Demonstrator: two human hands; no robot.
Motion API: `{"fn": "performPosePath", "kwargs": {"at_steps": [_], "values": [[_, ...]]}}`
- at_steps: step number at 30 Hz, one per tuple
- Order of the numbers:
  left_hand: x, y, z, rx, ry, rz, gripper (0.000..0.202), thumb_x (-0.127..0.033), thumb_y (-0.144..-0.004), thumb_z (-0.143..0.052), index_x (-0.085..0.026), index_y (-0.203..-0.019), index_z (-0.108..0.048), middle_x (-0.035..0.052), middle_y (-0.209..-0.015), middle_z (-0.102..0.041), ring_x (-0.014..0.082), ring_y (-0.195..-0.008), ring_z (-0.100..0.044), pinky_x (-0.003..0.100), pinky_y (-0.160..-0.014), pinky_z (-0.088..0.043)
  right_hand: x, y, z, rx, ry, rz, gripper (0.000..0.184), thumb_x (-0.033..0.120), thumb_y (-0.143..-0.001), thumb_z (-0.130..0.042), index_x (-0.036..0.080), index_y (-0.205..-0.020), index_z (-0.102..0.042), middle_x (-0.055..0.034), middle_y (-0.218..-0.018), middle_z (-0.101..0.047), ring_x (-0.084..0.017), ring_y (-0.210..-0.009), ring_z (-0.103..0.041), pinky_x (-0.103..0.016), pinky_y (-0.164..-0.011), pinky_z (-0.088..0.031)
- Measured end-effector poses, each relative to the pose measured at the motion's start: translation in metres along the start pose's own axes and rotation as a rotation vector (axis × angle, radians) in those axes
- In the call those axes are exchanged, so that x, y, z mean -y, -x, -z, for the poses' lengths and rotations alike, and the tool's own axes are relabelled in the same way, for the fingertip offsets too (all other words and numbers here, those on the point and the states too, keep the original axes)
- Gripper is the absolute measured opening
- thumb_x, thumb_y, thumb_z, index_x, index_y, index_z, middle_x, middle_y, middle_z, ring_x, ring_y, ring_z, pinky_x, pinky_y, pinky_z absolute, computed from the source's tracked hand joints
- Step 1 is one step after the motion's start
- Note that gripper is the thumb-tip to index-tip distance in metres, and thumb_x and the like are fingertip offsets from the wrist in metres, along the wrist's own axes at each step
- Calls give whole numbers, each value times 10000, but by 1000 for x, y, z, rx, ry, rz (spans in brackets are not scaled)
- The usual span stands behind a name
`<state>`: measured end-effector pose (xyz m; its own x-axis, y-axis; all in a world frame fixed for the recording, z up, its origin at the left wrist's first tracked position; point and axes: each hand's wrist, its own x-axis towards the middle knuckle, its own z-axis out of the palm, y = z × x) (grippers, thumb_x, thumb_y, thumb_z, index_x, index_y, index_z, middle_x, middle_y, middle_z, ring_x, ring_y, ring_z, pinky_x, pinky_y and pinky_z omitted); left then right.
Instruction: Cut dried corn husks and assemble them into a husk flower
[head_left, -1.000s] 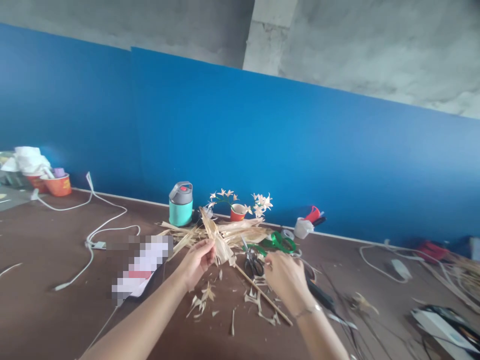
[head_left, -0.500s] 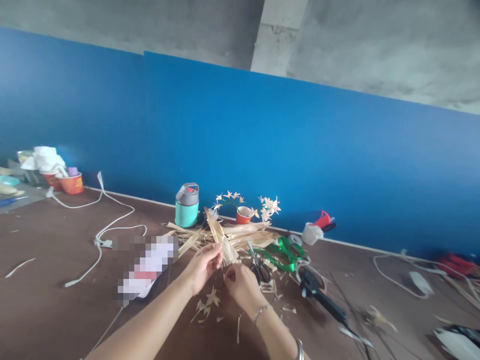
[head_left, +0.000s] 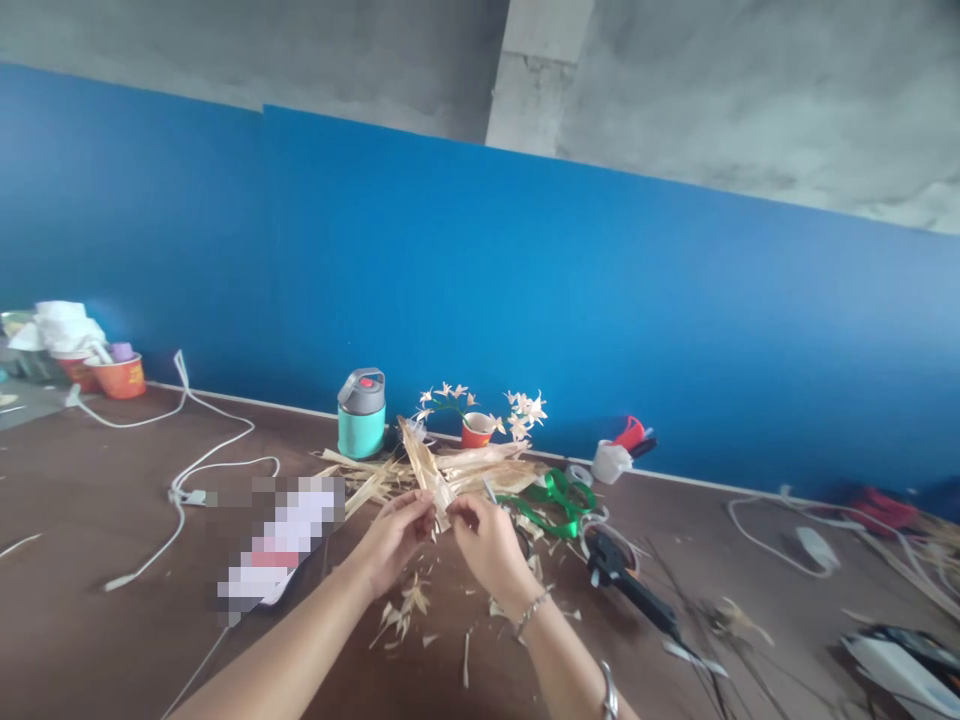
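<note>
My left hand (head_left: 401, 530) pinches the lower left edge of a dried corn husk (head_left: 424, 460), which slants up and away from my fingers. Just to its right, my right hand (head_left: 484, 540) is closed with its fingertips at the husk's lower right edge. Behind the hands, more pale husks (head_left: 487, 462) lie in a loose pile. A scissors blade (head_left: 489, 490) pokes out beside my right hand, which hides most of the scissors. Below the hands are small star-shaped husk pieces (head_left: 412, 597) and scattered scraps.
A teal flask (head_left: 361, 420) and a red cup (head_left: 475, 431) with husk flowers (head_left: 527, 410) stand by the blue partition (head_left: 450, 270). Rightward lie green ribbon (head_left: 562, 505) and a black glue gun (head_left: 630, 585). Leftward are a blurred-out phone-like object (head_left: 285, 545) and white cables (head_left: 217, 455).
My right hand has moved up to the husk's lower edge, closer to my left hand, and now covers most of the scissors. The whole scene has shifted slightly left in view.
</note>
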<state>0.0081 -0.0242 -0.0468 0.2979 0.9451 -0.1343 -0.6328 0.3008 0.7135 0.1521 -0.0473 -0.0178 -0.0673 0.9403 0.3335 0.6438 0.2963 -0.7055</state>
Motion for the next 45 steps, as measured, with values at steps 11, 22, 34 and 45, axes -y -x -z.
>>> {"fn": "performPosePath", "kwargs": {"at_steps": [11,22,34,45], "values": [[7,2,0,33,2,55,154,-228,-648,-749,-131,-672,-633,-4,-597,-590,72,-548,-531,183,-532,-394,-9,-9,42,-51,-18,-17,237,144,-711,-489,172,-846,-682,-63,-867,-711,-192,-805,-637,-288,-752,-466],[6,2,0,91,-51,41,153,-253,-692,-710,-126,-652,-635,-6,-602,-552,62,-523,-470,181,-501,-365,-87,50,136,283,168,-502,204,181,-594,-537,159,-686,-718,-7,-520,-642,-130,-480,-530,-204,-467,-351],[6,1,2,88,-48,23,147,-249,-679,-720,-125,-659,-643,-4,-596,-554,64,-525,-467,186,-508,-372,-101,92,110,279,457,-326,377,66,-509,-417,232,-622,-736,-20,-670,-712,-209,-750,-621,-271,-704,-429],[5,2,1,95,-48,23,152,-248,-687,-717,-120,-665,-638,-8,-594,-549,61,-523,-467,185,-501,-363,-90,88,118,241,415,-338,318,78,-548,-443,190,-642,-726,-31,-639,-692,-178,-630,-611,-230,-570,-398]]}}
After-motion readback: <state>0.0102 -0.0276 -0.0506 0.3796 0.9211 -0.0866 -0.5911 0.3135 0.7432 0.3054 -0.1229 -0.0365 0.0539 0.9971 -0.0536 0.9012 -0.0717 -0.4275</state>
